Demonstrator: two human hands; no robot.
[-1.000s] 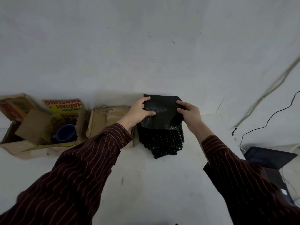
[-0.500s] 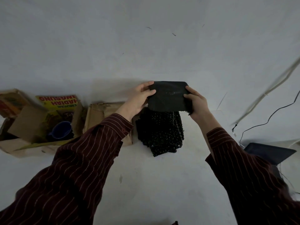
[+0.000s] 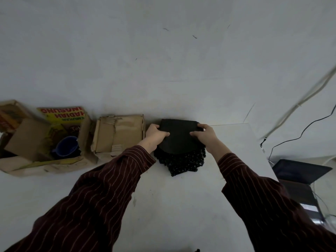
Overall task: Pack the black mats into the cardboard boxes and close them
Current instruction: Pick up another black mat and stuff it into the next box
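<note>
A folded black mat point(image 3: 179, 138) is held over a stack of bumpy black mats point(image 3: 181, 161) at the back of the white table point(image 3: 172, 206). My left hand point(image 3: 156, 134) grips its left edge, thumb on top. My right hand point(image 3: 204, 134) grips its right edge the same way. A small closed cardboard box point(image 3: 119, 134) lies just left of my left hand. Further left stands a larger open cardboard box point(image 3: 43, 142) with its flaps up.
A blue cup point(image 3: 66, 147) sits inside the open box, beside a yellow printed flap point(image 3: 62, 114). The wall rises directly behind the table. Off the table's right edge lie a dark laptop point(image 3: 300, 170) and black cables point(image 3: 300, 135).
Both hands lifted the top mat off the stack half a second ago. They have since lowered it back toward the stack, still gripping both edges.
</note>
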